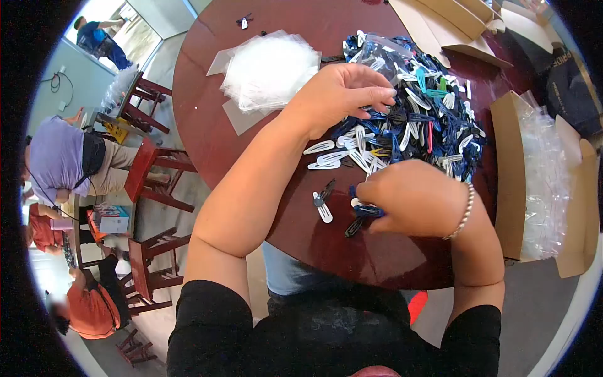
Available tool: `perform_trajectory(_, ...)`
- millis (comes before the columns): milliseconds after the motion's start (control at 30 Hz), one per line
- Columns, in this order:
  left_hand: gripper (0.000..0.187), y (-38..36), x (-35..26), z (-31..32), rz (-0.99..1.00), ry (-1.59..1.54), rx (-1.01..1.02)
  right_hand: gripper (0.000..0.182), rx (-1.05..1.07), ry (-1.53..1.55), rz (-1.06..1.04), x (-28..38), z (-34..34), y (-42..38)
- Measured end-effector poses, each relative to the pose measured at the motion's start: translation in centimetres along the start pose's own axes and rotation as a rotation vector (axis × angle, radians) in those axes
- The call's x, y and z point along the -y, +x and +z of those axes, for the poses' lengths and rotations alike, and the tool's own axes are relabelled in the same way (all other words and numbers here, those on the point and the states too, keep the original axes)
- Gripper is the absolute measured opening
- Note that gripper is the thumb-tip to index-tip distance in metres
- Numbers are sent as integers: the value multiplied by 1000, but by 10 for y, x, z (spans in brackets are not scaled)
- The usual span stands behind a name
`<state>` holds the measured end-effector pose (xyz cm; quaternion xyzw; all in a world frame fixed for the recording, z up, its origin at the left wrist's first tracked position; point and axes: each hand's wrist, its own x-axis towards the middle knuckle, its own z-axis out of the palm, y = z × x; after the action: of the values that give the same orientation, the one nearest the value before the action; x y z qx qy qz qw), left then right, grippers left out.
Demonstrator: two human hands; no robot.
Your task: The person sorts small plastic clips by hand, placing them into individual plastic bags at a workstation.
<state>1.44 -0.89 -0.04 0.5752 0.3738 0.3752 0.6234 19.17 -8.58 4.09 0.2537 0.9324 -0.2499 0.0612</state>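
Observation:
A big heap of snap hair clips, mostly dark blue, black and white, lies on the round table. My left hand hovers at the heap's left edge, its fingers loosely bent and apart, with nothing seen in them. Nearer to me, my right hand pinches a few blue, white and black hair clips at the table surface; its fingertips are partly hidden. Left of it, a white clip and black clips lie crossed. A pile of clear plastic bags spreads to the left of the heap.
An open cardboard box holding clear plastic bags stands at the right. More open cardboard lies at the back of the dark red table. Red wooden stools and several people are off to the left.

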Motion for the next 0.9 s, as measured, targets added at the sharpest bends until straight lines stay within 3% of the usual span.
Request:
perform_trajectory(200, 31, -1, 0, 1, 7, 21, 5, 19, 37, -71, 14, 3, 15, 10)
perform_trajectory(300, 30, -1, 0, 2, 11, 30, 5, 14, -70, -103, 24, -4, 16, 8)
perform_trajectory(400, 29, 0, 1, 0, 14, 36, 13, 7, -329, -285, 127, -12, 18, 10)
perform_trajectory(600, 30, -1, -1, 0, 12, 46, 19, 8, -473, -245, 36, -8, 7, 9)
perform_trajectory(633, 30, -1, -1, 0, 13, 53, 25, 8, -472, -245, 36, -7, 8, 9)
perform_trajectory(733, 30, -1, -2, 1, 14, 57, 23, 27, -188, -104, -118, -4, 12, 7)
perform_trajectory(900, 30, 0, -1, -1, 28, 59, 23, 27, -150, -221, -16, 12, 23, 6)
